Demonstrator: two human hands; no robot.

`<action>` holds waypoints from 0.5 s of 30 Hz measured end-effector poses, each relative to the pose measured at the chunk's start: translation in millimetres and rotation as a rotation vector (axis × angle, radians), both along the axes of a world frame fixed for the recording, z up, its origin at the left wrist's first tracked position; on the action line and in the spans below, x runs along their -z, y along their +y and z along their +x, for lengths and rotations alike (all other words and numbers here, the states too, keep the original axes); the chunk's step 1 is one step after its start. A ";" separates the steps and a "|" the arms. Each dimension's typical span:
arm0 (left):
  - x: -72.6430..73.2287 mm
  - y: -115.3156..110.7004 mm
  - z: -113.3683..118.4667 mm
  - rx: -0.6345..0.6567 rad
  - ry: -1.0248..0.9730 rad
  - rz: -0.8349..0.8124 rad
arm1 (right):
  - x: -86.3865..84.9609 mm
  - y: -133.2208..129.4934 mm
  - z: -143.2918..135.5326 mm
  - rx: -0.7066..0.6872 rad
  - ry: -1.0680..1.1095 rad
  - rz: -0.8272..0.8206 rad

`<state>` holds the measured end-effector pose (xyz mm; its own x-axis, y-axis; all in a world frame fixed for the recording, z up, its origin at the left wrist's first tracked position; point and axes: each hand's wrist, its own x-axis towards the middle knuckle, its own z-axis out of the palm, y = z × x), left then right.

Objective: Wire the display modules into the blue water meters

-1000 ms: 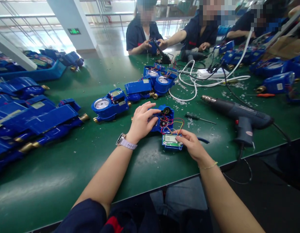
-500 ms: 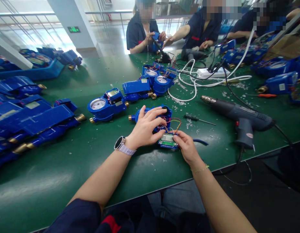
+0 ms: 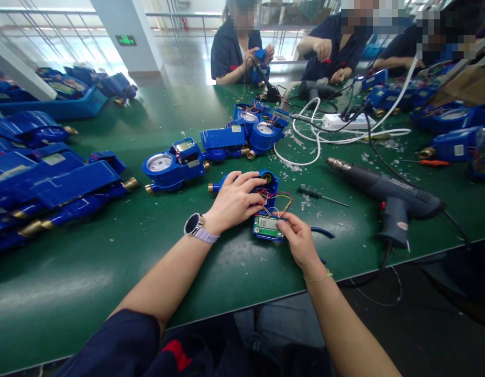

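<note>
My left hand (image 3: 238,199) lies over a blue water meter (image 3: 273,184) with brass ends, its fingers spread and bent across the opened housing. Red, yellow and white wires run from that housing to a display module (image 3: 268,224), a green circuit board with a small LCD in a blue frame. Between thumb and fingers, my right hand (image 3: 297,235) grips the module's right edge. Letters ending in "ED" show on the screen; the thumb covers its right end. A dark blue cable end (image 3: 323,232) sticks out beyond my right hand.
Right of the meter lie a screwdriver (image 3: 321,195) and a heat gun (image 3: 387,196). More blue meters (image 3: 172,163) sit behind and are piled at left (image 3: 57,178). White cable loops around a power strip (image 3: 348,121). Co-workers (image 3: 242,57) sit across the green table (image 3: 148,272).
The fingers of my left hand have shifted up and left, off the display, baring more of its screen. My right hand keeps its grip. Across the table, a co-worker's outstretched hand has drawn back.
</note>
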<state>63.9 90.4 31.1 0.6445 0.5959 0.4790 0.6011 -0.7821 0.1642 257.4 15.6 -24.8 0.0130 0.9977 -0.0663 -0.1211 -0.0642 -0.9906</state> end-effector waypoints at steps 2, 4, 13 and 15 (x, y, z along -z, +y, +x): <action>-0.9 1.2 -2.7 0.031 -0.022 -0.010 | 2.1 1.0 0.7 0.023 0.004 0.006; -1.8 1.2 -4.0 0.042 -0.065 -0.025 | 3.4 1.8 1.4 0.037 0.002 0.015; -2.4 -2.1 0.2 -0.005 -0.206 -0.041 | 9.0 2.9 4.4 0.082 -0.036 0.066; -2.9 -2.7 1.2 -0.029 -0.235 -0.055 | 11.3 3.8 4.6 0.090 -0.050 0.089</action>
<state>65.1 87.7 34.0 0.5010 0.6419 0.5805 0.5637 -0.7510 0.3439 262.1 19.5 -36.2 0.1034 0.9943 0.0251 -0.0727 0.0327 -0.9968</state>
